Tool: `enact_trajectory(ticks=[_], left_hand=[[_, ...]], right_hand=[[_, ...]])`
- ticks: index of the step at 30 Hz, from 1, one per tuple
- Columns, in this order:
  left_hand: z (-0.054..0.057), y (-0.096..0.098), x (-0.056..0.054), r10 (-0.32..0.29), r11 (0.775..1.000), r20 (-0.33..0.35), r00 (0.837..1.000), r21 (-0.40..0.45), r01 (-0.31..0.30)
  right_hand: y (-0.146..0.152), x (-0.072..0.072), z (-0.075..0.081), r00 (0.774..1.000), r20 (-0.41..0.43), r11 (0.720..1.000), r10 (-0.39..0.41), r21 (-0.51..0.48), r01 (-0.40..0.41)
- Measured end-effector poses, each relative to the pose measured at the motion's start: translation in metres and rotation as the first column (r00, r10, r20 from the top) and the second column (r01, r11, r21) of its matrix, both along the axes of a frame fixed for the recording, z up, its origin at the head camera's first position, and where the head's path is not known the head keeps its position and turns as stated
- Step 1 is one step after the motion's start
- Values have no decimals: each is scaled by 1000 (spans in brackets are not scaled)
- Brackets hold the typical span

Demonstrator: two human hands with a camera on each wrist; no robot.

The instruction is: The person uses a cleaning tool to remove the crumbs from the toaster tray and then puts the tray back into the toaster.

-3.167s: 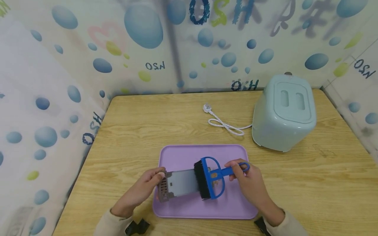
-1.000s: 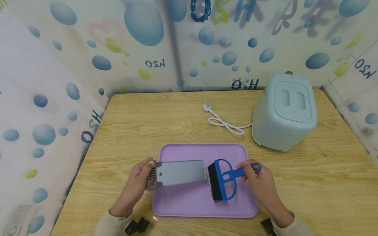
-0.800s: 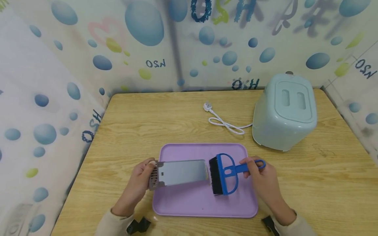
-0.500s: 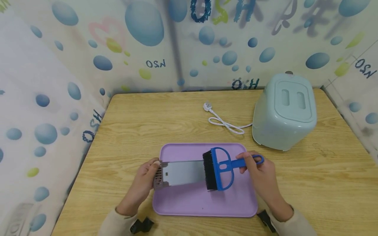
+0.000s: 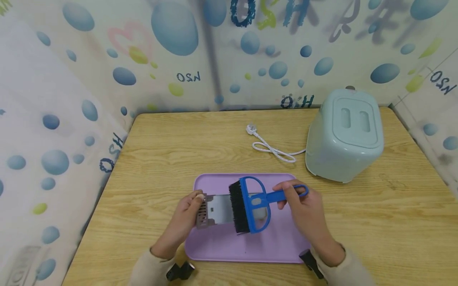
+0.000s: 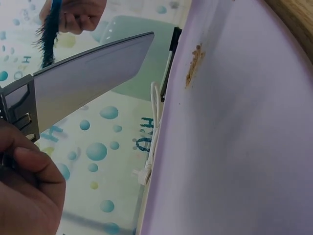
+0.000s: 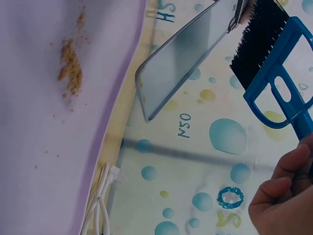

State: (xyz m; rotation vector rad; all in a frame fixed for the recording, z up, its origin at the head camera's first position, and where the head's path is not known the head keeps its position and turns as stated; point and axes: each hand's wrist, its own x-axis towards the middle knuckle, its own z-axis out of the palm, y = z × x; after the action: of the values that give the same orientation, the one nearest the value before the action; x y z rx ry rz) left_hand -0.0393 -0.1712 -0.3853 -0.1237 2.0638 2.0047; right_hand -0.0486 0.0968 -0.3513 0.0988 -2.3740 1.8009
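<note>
My left hand point(image 5: 182, 214) grips the slotted brown end of a flat metal crumb tray point(image 5: 220, 208), thumb on top. The crumb tray is held above a purple tray point(image 5: 222, 246), pointing right. In my right hand point(image 5: 304, 206) is the handle of a blue brush point(image 5: 275, 196) with black bristles. In the head view the bristles point(image 5: 239, 206) overlap the middle of the crumb tray and hide part of it; the right wrist view shows them over its left-hand portion. Brown crumbs point(image 7: 72, 68) lie in a small heap on the purple tray, with a few specks near the crumb tray's far end.
A pale green toaster point(image 5: 343, 139) stands at the back right of the wooden table point(image 5: 171, 151). Its white cord point(image 5: 273, 152) lies looped to its left, ending in a plug point(image 5: 251, 129). Patterned wall coverings rise behind the table and at both sides.
Over the last second the brush moved left and slightly up, from beyond the crumb tray's right end to over its middle. The crumb tray and left hand shifted a little right.
</note>
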Motion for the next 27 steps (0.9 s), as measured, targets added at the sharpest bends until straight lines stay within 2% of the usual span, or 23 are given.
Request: enact_trajectory(ticks=[5, 13, 19, 27], left_hand=[[-1, 3, -1, -30, 999, -25, 999, 20, 30], [-5, 4, -3, -99, 994, -130, 987, 21, 103], [-6, 3, -3, -96, 995, -111, 989, 11, 98], [-5, 3, -3, -81, 997, -99, 992, -15, 80]], right_hand=[[-6, 0, 2, 999, -3, 999, 40, -27, -40], [-17, 1, 4, 997, 18, 995, 78, -60, -77], [-24, 1, 4, 993, 17, 990, 116, -87, -114], [-30, 0, -2, 989, 60, 985, 133, -118, -126]])
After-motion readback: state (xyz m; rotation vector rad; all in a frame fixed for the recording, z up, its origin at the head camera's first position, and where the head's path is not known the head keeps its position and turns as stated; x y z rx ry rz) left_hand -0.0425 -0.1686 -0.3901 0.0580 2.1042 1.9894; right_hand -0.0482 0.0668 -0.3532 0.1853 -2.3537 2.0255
